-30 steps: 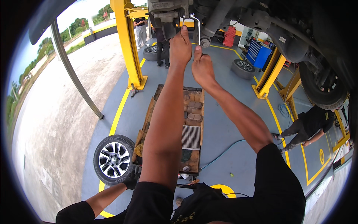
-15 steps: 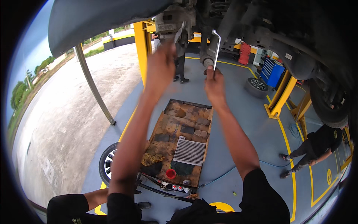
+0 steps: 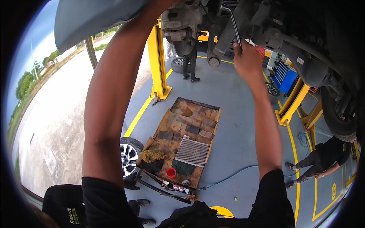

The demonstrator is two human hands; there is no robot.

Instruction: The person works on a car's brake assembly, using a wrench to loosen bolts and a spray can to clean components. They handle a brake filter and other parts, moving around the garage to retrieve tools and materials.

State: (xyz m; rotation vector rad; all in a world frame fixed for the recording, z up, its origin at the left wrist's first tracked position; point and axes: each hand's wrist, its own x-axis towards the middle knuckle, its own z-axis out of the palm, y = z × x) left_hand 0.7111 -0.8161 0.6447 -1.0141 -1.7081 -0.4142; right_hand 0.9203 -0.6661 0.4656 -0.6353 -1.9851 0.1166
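Two hands: both of yours are raised overhead under the lifted vehicle.
Right hand [image 3: 247, 60]: your fingers are curled tight round the lower end of a thin metal wrench [image 3: 232, 23].
Wrench: slim bare-steel rod with a bent top, running up from your fist to the suspension parts beside the dark shock absorber [image 3: 225, 41].
Left hand: your left arm rises past the grey fender [image 3: 95, 19] and the hand goes out of sight at the top edge beside the brake caliper [image 3: 178, 21]; you cannot tell from this view whether it is open or closed.
Brake caliper: dull cast metal, blocky, rough-looking, with the rotor hanging just below it.
Underbody: dark, grimy arms and a rounded axle housing [image 3: 304, 64] to your right; a mounted tyre [image 3: 342, 121] at the far right.
Floor: smooth blue-grey painted concrete with yellow lines, open to a pale paved yard on your left.
Cardboard sheet [image 3: 190, 125]: flattened, brown, oil-stained, lying on the floor directly below you; it carries a pleated rectangular filter [image 3: 192, 152], a small red cup [image 3: 171, 172] and crumpled rags.
Loose wheel [image 3: 129, 154]: alloy rim, black tyre, beside the cardboard's left edge.
Lift posts [image 3: 157, 64]: yellow steel columns, one left, one right.
Tool cabinet [image 3: 286, 78]: blue, behind the right post.
People: one crouches at the right in dark clothes [image 3: 323, 159]; another stands far back.
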